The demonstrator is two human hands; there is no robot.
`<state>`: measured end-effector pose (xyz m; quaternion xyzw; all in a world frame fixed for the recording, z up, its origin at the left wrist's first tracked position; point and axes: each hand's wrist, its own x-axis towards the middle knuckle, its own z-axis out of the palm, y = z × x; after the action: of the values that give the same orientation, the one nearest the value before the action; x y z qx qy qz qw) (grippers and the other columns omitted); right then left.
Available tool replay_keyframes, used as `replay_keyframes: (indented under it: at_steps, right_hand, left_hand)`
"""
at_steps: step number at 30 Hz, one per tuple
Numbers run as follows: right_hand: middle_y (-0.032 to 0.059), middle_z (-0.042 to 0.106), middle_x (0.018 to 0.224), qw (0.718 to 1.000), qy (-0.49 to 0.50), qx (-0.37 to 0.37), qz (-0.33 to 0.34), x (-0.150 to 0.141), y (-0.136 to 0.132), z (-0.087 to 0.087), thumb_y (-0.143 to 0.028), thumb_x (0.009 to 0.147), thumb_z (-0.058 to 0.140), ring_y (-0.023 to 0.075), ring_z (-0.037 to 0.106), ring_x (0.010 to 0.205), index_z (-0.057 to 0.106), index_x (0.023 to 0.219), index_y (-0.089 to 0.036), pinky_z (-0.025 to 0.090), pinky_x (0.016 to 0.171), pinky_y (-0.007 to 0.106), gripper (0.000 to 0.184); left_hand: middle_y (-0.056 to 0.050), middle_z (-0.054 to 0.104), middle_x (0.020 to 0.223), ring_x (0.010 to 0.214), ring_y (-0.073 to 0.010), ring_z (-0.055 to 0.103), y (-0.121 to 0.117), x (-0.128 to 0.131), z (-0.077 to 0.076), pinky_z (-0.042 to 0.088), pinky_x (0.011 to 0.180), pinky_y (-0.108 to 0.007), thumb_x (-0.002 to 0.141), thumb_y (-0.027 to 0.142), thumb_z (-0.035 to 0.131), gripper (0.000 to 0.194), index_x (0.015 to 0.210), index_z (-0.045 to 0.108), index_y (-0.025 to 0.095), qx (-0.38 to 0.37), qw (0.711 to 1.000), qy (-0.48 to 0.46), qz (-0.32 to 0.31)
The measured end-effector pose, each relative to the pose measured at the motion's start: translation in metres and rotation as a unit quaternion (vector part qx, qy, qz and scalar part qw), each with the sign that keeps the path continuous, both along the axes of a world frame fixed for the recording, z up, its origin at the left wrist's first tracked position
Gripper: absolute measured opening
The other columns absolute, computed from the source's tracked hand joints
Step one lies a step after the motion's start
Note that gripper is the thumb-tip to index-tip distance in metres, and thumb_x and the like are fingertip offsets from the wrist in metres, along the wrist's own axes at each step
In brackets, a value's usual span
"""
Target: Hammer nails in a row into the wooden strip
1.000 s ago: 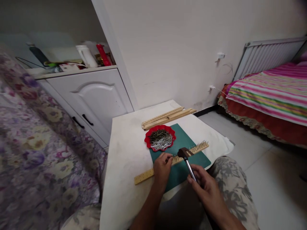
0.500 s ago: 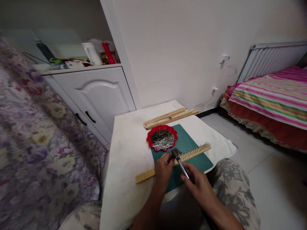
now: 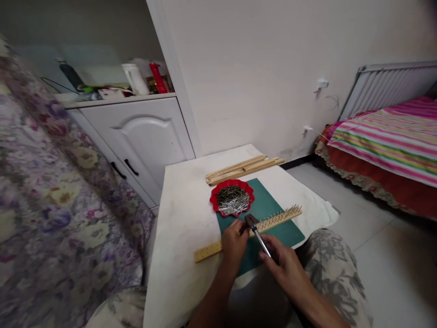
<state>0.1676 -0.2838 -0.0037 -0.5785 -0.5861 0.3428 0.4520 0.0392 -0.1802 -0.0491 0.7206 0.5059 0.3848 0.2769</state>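
Note:
My right hand (image 3: 282, 257) is closed round the handle of a hammer (image 3: 260, 239). The hammer's dark head is over a narrow wooden strip (image 3: 208, 251), close to my left fingertips. My left hand (image 3: 235, 239) rests at the strip with thumb and fingers pinched together; what lies between them is hidden or too small to make out. Rows of nails (image 3: 282, 216) stand up from the strip's right part, while small holes or dots mark its left end. Under the strip lies a green mat (image 3: 264, 196). A red scalloped bowl (image 3: 213, 200) full of loose nails (image 3: 234, 200) stands beyond my left hand.
Several more wooden strips (image 3: 244, 171) lie at the back of the white-covered table (image 3: 180, 209). A white cabinet (image 3: 146, 136) stands behind on the left, next to a floral curtain (image 3: 68, 191). At right is a bed (image 3: 389, 141) with a striped cover.
The whole view has shifted slightly, so things appear a little further right. Both hands, the hammer and the strip keep nearly the same positions relative to each other.

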Motion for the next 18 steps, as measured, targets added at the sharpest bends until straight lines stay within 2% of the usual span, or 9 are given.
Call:
replay_keyframes:
  at_steps: [7,15,18]
  right_hand:
    - [0.0032,0.065,0.089,0.995,0.098,0.011,-0.028,0.003,-0.011,-0.004,-0.030,0.088,0.053,0.0211,0.063,0.086,0.053,0.118,-0.021,0.048,0.075,0.027,0.032]
    - [-0.0009,0.059,0.077,0.986,0.148,-0.035,-0.068,0.012,-0.021,-0.018,-0.035,0.087,0.055,0.0163,0.057,0.066,0.052,0.117,-0.021,0.044,0.057,0.023,0.033]
    - [0.0001,0.061,0.080,0.986,0.151,-0.027,-0.064,0.011,-0.021,-0.017,-0.034,0.087,0.055,0.0170,0.058,0.070,0.053,0.114,-0.020,0.045,0.061,0.024,0.031]
  left_hand:
    - [0.000,0.062,0.074,0.067,-0.0121,0.057,0.000,0.001,0.001,0.040,0.063,-0.022,0.078,0.021,0.054,0.014,0.074,0.067,0.019,-0.001,1.000,-0.011,-0.005]
    - [0.000,0.062,0.074,0.066,-0.0122,0.056,0.003,0.000,-0.002,0.041,0.062,-0.022,0.077,0.022,0.055,0.012,0.075,0.067,0.019,0.001,1.000,-0.023,-0.013]
    - [0.000,0.061,0.073,0.065,-0.0123,0.057,0.002,0.000,0.001,0.041,0.060,-0.022,0.077,0.023,0.057,0.011,0.075,0.067,0.019,-0.001,1.000,-0.027,-0.013]
